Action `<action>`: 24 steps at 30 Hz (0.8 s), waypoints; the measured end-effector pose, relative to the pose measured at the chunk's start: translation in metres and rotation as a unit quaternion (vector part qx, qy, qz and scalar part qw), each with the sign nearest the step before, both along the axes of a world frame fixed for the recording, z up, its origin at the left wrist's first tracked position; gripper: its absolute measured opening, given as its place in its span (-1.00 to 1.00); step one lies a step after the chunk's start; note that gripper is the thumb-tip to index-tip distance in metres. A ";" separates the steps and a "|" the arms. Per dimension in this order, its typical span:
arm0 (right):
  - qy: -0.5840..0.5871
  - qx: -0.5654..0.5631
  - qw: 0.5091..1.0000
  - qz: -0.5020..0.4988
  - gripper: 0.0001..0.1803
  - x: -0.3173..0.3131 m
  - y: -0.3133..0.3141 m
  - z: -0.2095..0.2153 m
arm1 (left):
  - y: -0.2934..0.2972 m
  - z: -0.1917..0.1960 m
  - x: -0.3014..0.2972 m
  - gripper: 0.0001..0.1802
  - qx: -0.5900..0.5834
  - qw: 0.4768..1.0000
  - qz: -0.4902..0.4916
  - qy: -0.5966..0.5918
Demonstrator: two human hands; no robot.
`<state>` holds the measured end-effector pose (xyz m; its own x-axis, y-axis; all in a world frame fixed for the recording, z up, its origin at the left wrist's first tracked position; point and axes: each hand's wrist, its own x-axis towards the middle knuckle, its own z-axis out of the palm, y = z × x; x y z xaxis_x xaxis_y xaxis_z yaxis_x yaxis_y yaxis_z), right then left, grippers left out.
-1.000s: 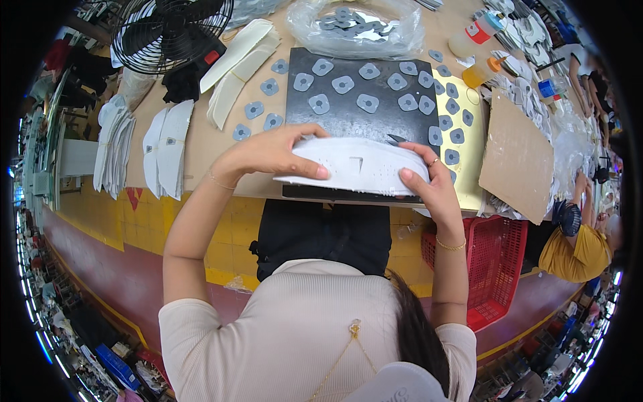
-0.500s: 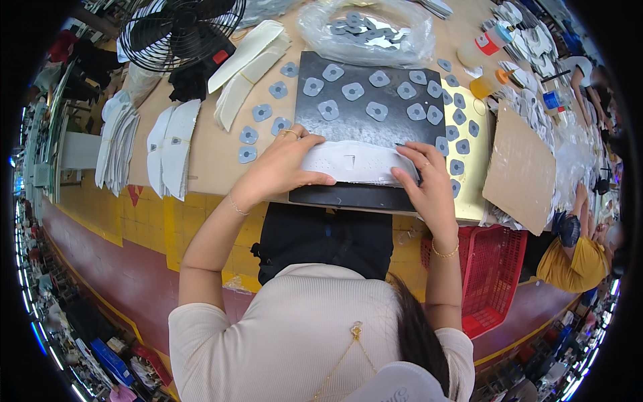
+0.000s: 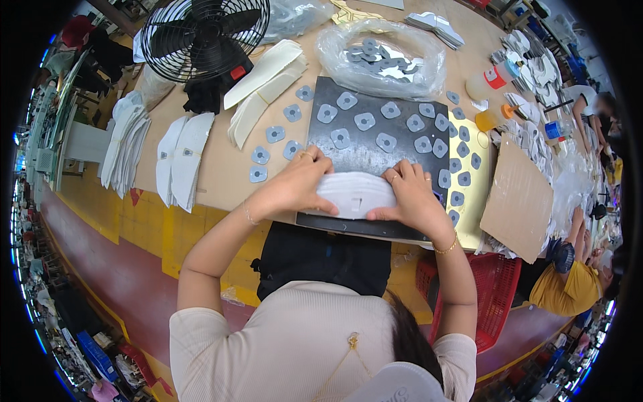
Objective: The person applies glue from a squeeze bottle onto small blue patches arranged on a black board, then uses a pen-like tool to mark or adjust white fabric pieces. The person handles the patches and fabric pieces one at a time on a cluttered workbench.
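Between my two hands is a stack of curved white cut pieces point(image 3: 355, 191), layered, with a small slot mark on the top one. It rests at the near edge of a black board point(image 3: 402, 107). My left hand point(image 3: 305, 181) grips the stack's left end, thumb on the near side. Around the right end closes my right hand point(image 3: 412, 197), fingers at the back and thumb in front. Beyond the stack, several grey rounded patches with dark centres point(image 3: 364, 121) lie spread on the board. More grey patches point(image 3: 275, 134) lie on the tabletop left of it.
A clear plastic bag point(image 3: 382, 63) of grey patches lies behind the board, a black fan point(image 3: 204, 33) at the back left. White piece bundles point(image 3: 184, 161) lie left. Rightward are a yellow sheet point(image 3: 472, 181), bottles point(image 3: 492, 80), cardboard point(image 3: 519, 197) and, below, a red basket point(image 3: 492, 295).
My right hand has moved from the far right end inward, and the white stack now sits more squarely gripped between both hands. The whole view has shifted slightly.
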<state>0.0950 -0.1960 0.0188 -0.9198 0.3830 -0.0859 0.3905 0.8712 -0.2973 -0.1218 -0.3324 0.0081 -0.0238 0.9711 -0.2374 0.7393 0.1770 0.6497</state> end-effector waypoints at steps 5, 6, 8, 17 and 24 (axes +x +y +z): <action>0.021 -0.191 0.980 -0.053 -0.17 0.004 -0.007 0.004 | -0.011 0.005 0.006 -0.30 -0.033 0.993 0.015 -0.109; 0.017 -0.206 0.976 -0.068 -0.17 0.005 -0.007 0.007 | -0.014 -0.003 0.005 -0.33 0.005 0.989 0.031 -0.143; -0.007 -0.221 0.973 -0.069 -0.19 0.004 -0.004 0.008 | -0.012 -0.003 0.004 -0.28 -0.012 0.989 0.020 -0.147; 0.184 -0.237 0.950 -0.081 -0.34 -0.050 0.091 0.057 | 0.061 0.042 -0.072 -0.35 0.095 0.912 0.200 -0.344; 0.148 -0.185 0.958 -0.161 -0.49 -0.126 0.184 0.014 | 0.154 -0.003 -0.121 -0.29 0.114 0.911 0.266 -0.294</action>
